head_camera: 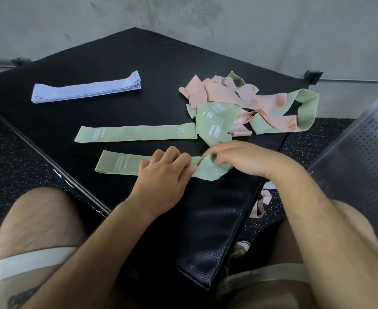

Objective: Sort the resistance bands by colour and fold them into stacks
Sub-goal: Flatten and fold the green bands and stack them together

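Observation:
A green band [119, 164] lies near the front of the black padded box [139, 63]. My left hand [165, 172] rests on its middle and pinches it, while my right hand [234, 159] grips its twisted right end. A second green band [136, 133] lies flat just behind it. At the back left sits a neat stack of lavender bands [85, 88]. A tangled heap of pink and green bands [248, 105] covers the right side of the box.
A pink band [261, 204] hangs down on the speckled floor right of the box. A perforated metal bench [357, 166] stands at the far right. Grey concrete walls close the corner behind. My knees flank the box's near corner.

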